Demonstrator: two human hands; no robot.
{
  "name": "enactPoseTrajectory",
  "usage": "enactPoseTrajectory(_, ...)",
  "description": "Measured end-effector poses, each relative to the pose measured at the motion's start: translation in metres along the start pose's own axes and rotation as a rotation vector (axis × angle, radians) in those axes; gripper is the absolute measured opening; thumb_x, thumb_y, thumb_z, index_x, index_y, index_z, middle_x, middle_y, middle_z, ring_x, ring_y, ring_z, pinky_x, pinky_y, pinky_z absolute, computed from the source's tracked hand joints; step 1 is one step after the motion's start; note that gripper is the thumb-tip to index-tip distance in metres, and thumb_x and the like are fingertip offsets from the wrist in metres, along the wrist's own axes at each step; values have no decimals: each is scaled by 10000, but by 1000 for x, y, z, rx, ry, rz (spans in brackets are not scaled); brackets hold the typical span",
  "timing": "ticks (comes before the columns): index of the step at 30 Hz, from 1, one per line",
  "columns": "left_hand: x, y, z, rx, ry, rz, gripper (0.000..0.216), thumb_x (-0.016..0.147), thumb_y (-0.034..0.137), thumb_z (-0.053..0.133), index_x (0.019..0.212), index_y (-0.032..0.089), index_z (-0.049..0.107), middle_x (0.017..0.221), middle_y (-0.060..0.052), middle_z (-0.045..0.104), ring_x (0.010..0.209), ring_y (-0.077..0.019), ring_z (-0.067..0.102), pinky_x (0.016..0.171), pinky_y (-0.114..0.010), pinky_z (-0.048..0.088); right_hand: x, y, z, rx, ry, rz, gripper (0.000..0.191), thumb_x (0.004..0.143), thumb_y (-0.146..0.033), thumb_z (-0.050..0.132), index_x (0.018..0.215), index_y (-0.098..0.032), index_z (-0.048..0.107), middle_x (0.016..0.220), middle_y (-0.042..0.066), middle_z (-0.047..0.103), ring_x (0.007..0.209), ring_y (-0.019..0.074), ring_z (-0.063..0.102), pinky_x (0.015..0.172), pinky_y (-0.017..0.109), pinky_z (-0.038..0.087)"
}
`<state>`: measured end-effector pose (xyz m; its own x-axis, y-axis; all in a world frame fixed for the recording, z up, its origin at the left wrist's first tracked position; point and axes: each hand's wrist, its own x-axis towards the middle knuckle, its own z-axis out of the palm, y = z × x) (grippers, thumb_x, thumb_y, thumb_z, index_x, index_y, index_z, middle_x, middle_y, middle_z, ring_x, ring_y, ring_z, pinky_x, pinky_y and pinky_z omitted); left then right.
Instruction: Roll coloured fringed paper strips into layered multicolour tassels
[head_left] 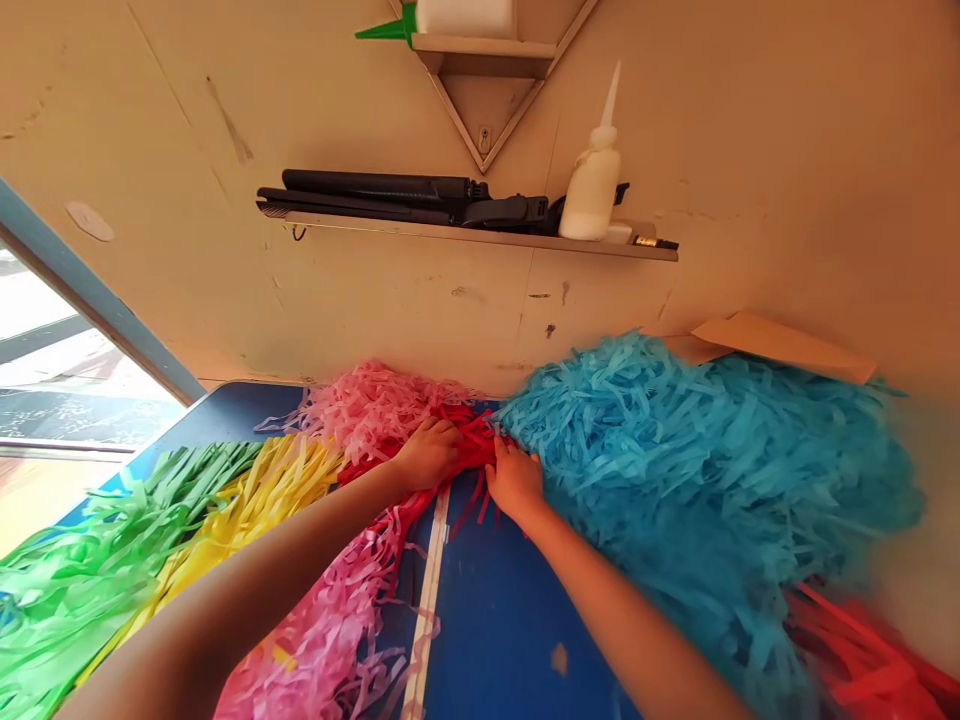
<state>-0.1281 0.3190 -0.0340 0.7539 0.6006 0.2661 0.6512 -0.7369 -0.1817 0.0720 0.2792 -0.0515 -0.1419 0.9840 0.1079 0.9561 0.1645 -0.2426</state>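
Note:
A bunch of red tissue-paper strips (474, 440) lies at the back of the blue table, between pink and blue fringe. My left hand (429, 455) rests over it with curled fingers, gripping the strips. At the right end of the same bunch, my right hand (516, 478) has its fingers closed about the strip ends; its fingertips are partly hidden. Pink fringe (375, 405) is heaped behind my left hand, and more pink strips (322, 620) hang below that forearm. A big pile of blue fringe (675, 470) touches the area beside my right hand.
Yellow strips (255, 490) and green strips (97, 560) lie at left; red strips (870, 660) sit at lower right. A wooden strip (429, 600) runs along the blue table (517, 620). Above, a wall shelf (480, 236) holds a black hair straightener (375, 187) and a glue bottle (592, 190).

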Motion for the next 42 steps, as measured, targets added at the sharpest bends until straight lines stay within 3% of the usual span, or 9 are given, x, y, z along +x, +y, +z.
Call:
enactPoseTrajectory(6,11,-7,-3,-20,-40,143,227,889,181,583,709,218,716,857,-51,691,932,-214,548,847,-377,362,2,2,-7,25,-22,16,419,945,-294,482,1337,-168,563,1164,150,688,1073,280,627,896,401,391)
enactPoseTrajectory(9,13,-4,-4,-54,-39,79,236,932,186,515,805,191,715,917,-76,683,917,-214,549,848,-380,374,-3,2,-8,42,-39,14,410,956,-303,468,1334,-176,560,1180,149,683,1095,281,621,916,398,384)
enactPoseTrajectory(15,6,-8,-7,-113,-23,-163,179,902,252,541,877,185,705,969,-82,643,957,-239,556,883,-376,403,-2,7,-3,154,-62,82,570,973,-297,434,1490,-79,332,1126,193,703,1062,299,653,899,395,407)
enactPoseTrajectory(19,1,3,-5,-130,34,-296,242,893,272,545,1082,182,667,1023,-98,645,990,-263,562,885,-409,415,2,9,-2,222,-63,119,542,979,-295,433,1475,-86,365,1050,146,739,1003,270,689,826,345,449)
enactPoseTrajectory(25,1,20,7,-173,-11,-286,358,797,440,716,1082,224,696,1094,-92,658,1022,-285,570,901,-436,392,0,12,-5,224,-41,131,514,958,-272,492,1444,-122,426,1063,118,744,1018,270,689,825,336,465)
enactPoseTrajectory(31,4,0,12,-196,-83,-302,299,752,469,761,974,268,757,1072,-66,673,1052,-289,564,910,-414,384,-2,15,-3,219,-44,119,421,958,-261,489,1370,-174,511,1101,91,735,1043,254,681,845,325,471)
enactPoseTrajectory(42,0,-15,7,-236,-168,-261,290,743,406,753,999,270,755,1055,-68,687,1055,-301,575,862,-375,404,-4,14,-2,183,-18,85,399,964,-283,469,1343,-168,521,1108,94,729,1020,250,676,849,344,458)
